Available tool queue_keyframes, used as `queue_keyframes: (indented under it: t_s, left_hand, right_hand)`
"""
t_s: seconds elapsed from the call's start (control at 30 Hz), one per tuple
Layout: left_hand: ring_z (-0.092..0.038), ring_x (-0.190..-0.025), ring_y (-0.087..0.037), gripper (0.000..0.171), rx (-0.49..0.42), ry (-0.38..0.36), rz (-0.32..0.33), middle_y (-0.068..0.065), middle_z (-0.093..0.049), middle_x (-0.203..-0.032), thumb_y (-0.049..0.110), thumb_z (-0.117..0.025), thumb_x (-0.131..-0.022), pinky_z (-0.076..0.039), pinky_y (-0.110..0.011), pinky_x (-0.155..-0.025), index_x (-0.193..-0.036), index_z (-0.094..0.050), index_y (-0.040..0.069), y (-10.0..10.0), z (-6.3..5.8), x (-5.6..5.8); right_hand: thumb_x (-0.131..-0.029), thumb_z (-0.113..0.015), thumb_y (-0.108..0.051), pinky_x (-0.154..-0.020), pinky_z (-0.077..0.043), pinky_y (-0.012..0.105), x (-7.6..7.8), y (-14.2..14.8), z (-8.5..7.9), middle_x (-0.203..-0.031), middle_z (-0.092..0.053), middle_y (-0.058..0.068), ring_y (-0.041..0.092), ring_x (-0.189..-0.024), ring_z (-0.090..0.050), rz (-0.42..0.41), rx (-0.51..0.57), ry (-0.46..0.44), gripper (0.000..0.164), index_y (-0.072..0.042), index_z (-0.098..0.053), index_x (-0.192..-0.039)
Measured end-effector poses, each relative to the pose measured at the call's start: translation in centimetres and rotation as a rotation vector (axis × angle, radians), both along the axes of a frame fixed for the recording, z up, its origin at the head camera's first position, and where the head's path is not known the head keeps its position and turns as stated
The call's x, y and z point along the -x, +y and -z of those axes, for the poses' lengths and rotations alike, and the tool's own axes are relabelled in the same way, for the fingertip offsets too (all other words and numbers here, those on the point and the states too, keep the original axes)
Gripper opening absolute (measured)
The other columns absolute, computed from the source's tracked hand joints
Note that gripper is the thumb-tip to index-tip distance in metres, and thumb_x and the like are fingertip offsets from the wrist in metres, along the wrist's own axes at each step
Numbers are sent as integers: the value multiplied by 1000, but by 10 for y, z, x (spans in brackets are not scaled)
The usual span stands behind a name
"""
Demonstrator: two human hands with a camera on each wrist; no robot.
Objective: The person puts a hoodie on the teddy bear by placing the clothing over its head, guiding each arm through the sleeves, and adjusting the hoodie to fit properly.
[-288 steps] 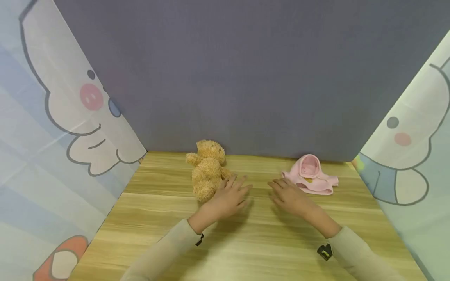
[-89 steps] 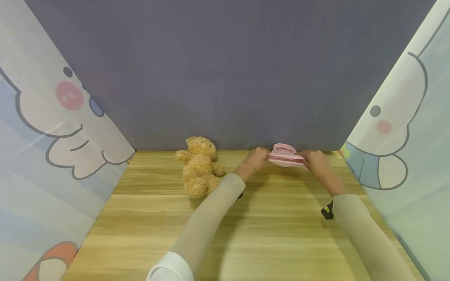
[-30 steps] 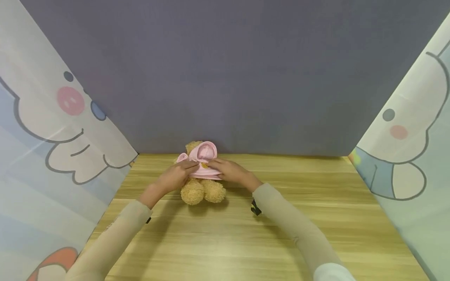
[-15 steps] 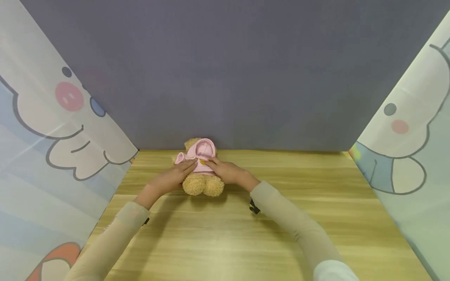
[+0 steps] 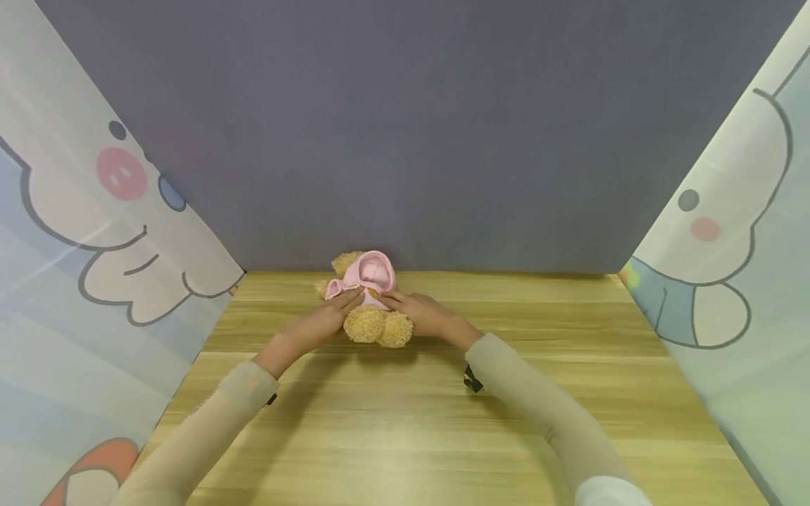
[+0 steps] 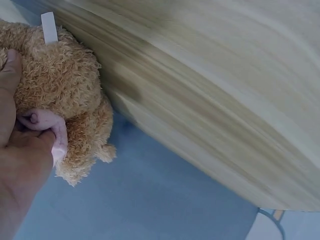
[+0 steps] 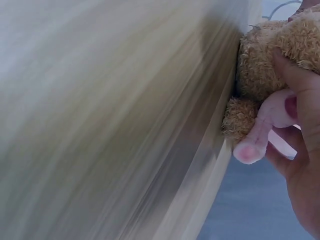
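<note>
A light-brown plush teddy bear (image 5: 363, 325) leans back near the rear wall, feet toward me. Spread over its front is a small pink hoodie (image 5: 373, 273), hood opening up, covering most of its face. My left hand (image 5: 319, 325) grips the bear's left-hand side as seen from above. In the left wrist view, its thumb presses the plush body (image 6: 65, 75) while fingers hold the pink sleeve edge (image 6: 50, 122). On the opposite side my right hand (image 5: 424, 315) grips likewise; the right wrist view has its thumb on the fur (image 7: 257, 60), fingers behind the pink sleeve (image 7: 257, 127).
A wood-grain table (image 5: 405, 422) lies under both arms. Behind it rises a dark grey wall (image 5: 405, 140), close to the bear. Cartoon-printed curtains (image 5: 57, 316) flank the left and right sides. A white tag (image 6: 49, 27) sticks out of the bear.
From the table's right side, the hoodie has come onto the bear, carried by both hands. The bear has turned feet-forward. In the last half second it tilts slightly and shifts right.
</note>
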State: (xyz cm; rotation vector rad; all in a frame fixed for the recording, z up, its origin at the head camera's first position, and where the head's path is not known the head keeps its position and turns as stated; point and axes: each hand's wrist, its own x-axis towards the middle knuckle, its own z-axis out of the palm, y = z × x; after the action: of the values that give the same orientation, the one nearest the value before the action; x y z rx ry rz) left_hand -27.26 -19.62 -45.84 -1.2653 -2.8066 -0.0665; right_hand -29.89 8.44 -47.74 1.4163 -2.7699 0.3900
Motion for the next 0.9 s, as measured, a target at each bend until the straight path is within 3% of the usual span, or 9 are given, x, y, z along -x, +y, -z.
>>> queue_keyframes:
  t_s: [0.23, 0.63, 0.9]
  left_hand:
    - [-32, -148, -39, 89, 17, -9, -18, -21, -25, -164, -11, -73, -82, -39, -46, -113, -158, -27, -3, 20, -1, 1]
    - [-33, -147, -38, 86, 29, 29, 46, -22, -23, -165, -9, -74, -84, -36, -44, -115, -156, -28, -5, 53, 10, -6]
    - [-35, -147, -38, 82, -60, 33, 97, -23, -27, -163, -21, -62, -83, -37, -46, -114, -156, -29, -6, 73, 15, -7]
  right_hand:
    - [-100, -63, -39, -107, -46, 49, -2, 18, -2, -161, -37, 11, 37, -127, -57, 16, -23, 33, 73, -10, -32, -160]
    - [-100, -64, -39, -107, -46, 49, -20, 50, -4, -158, -41, 14, 37, -131, -55, 45, -64, 31, 71, -6, -36, -157]
    - [-101, -63, -27, -104, -49, 50, -36, 71, -14, -156, -44, 16, 38, -124, -60, 57, -98, 91, 64, -4, -38, -156]
